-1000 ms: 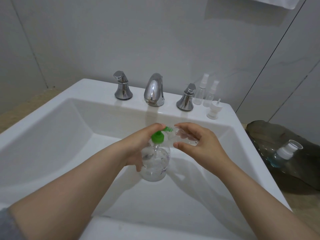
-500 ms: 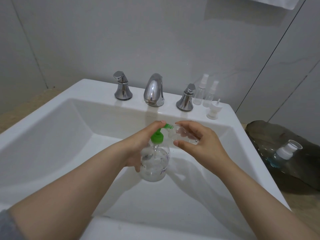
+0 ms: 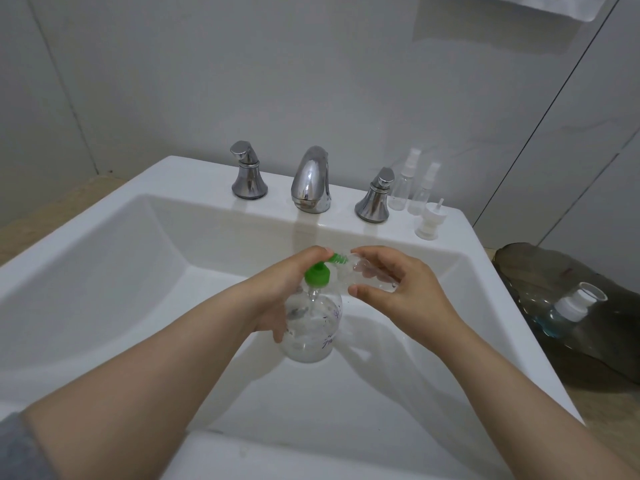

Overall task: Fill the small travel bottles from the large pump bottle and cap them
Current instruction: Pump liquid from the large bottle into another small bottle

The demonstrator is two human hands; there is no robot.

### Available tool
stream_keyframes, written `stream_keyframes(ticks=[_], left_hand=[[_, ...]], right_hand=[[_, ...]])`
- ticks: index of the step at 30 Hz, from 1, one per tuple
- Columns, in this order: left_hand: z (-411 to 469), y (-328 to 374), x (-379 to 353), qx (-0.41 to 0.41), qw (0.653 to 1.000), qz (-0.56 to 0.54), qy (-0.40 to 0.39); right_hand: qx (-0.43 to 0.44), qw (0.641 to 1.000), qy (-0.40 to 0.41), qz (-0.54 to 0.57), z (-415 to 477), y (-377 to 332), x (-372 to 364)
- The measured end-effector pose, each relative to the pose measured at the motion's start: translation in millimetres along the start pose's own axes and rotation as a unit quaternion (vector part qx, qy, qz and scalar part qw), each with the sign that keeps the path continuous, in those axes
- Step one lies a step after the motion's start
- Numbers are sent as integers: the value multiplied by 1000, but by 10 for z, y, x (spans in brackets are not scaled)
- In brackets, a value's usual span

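Over the sink basin my left hand (image 3: 277, 289) grips a large clear pump bottle (image 3: 311, 327) with a green pump head (image 3: 317, 274); a fingertip lies on top of the pump. My right hand (image 3: 394, 289) holds a small clear travel bottle (image 3: 363, 275) tilted on its side, its mouth against the green spout. Two more small spray bottles (image 3: 401, 188) (image 3: 423, 194) stand capped on the sink's back right ledge. A loose white cap (image 3: 429, 225) stands beside them.
The white sink (image 3: 104, 258) has a chrome spout (image 3: 311, 180) and two chrome handles (image 3: 247, 176) (image 3: 375, 199) at the back. To the right, a dark bag (image 3: 571, 306) holds a bottle with a white cap (image 3: 575, 304). A tiled wall rises behind.
The pump head has sunk slightly under my left fingertip. Both hands and bottles otherwise stay in place.
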State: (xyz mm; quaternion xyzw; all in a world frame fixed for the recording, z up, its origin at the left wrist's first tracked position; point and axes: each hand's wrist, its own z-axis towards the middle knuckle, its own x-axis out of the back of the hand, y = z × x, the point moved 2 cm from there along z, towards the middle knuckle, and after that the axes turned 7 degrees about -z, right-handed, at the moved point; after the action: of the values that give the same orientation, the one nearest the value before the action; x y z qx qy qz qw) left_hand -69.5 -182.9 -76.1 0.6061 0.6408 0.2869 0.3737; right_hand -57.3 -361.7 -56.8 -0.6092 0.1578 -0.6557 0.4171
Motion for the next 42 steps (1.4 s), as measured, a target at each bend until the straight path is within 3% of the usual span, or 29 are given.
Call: stream_keyframes(ticks=[42], left_hand=[[-41,18,-27,-4,1000,8,-10]], right_hand=[[-6,1000,13,17,-15,-24,29]])
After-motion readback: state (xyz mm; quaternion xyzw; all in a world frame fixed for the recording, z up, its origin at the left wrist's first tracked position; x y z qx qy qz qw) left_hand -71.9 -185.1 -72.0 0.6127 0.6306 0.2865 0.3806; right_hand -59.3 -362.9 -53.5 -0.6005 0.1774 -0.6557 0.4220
